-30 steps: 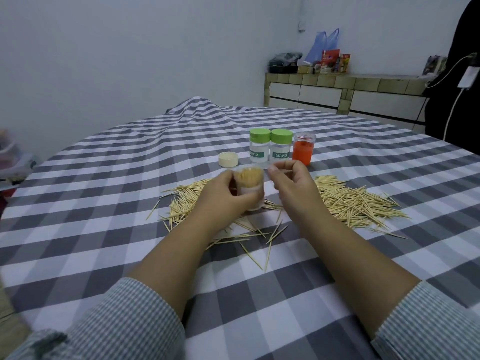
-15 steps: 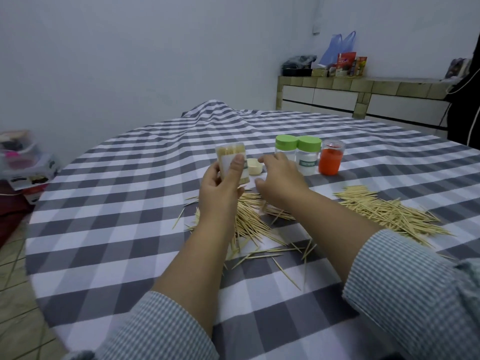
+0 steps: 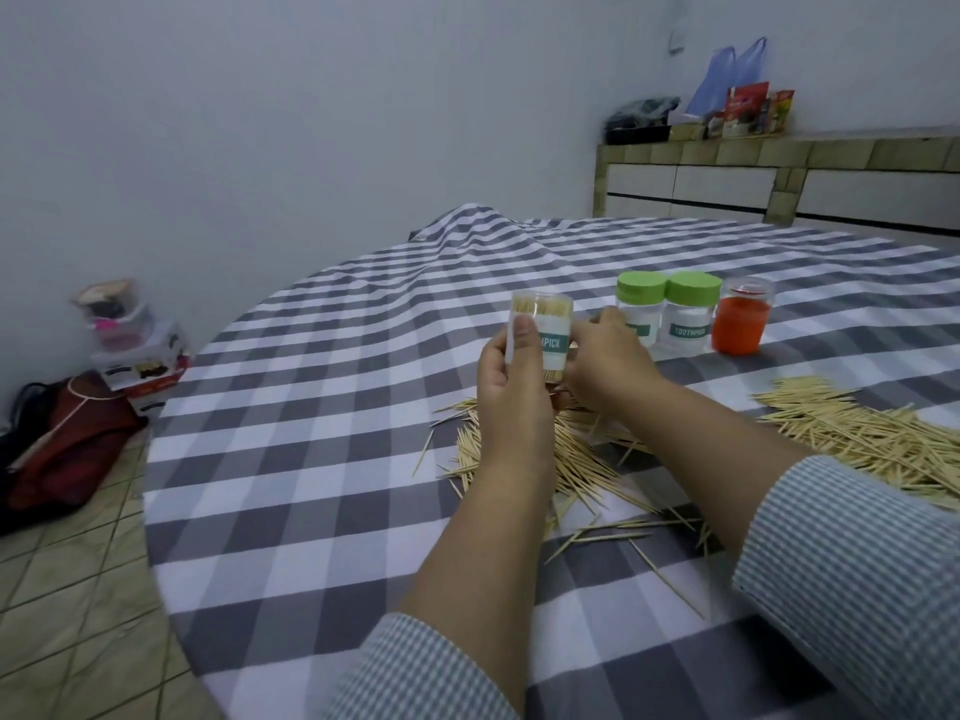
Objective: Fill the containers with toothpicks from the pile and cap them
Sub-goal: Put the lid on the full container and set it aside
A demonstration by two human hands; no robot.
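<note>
My left hand (image 3: pixel 511 379) grips an uncapped clear container (image 3: pixel 545 330), upright, packed with toothpicks and labelled in green. Just right of it, my right hand (image 3: pixel 608 358) lies knuckles-up low over the table; its fingertips are hidden, and the cream cap seen earlier is out of sight. Two green-capped containers (image 3: pixel 640 317) (image 3: pixel 691 322) and a clear container with orange contents (image 3: pixel 740 327) stand in a row behind. One loose toothpick pile (image 3: pixel 566 462) spreads under my wrists and another pile (image 3: pixel 872 439) lies to the right.
The checked tablecloth (image 3: pixel 311 459) covers a round table whose edge curves down on the left. On the tiled floor beyond sit stacked boxes (image 3: pixel 140 356) and a red bag (image 3: pixel 57 439). A tiled counter (image 3: pixel 779 174) with bags runs along the far wall.
My left hand raised the filled container and carried it left. My right hand moved forward over the spot where the cream cap lay, which is now hidden. The view swung left.
</note>
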